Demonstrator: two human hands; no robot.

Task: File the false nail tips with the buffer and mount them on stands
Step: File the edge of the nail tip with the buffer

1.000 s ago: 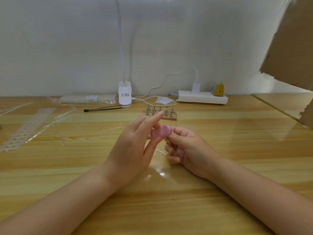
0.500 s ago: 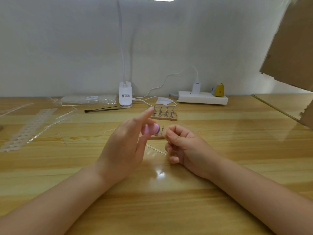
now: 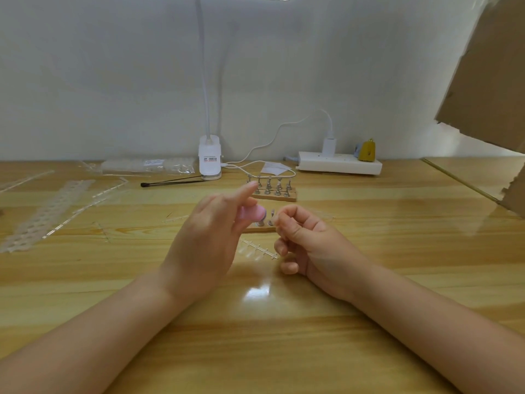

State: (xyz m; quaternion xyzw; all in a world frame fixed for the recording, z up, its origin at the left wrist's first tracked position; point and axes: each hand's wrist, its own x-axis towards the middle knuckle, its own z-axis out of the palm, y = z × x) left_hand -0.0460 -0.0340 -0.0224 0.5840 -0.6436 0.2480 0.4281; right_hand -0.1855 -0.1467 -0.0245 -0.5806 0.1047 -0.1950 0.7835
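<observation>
Pink buffer (image 3: 251, 213) — rounded, blurred

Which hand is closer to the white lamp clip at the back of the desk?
The left. The left hand, holding the pink buffer, points its forefinger up toward the lamp clip, just right of it. The right hand sits farther right, fingers curled.

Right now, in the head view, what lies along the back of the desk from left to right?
Clear packet → black brush → white lamp base → far wooden stand block → white power strip → yellow plug.
</observation>
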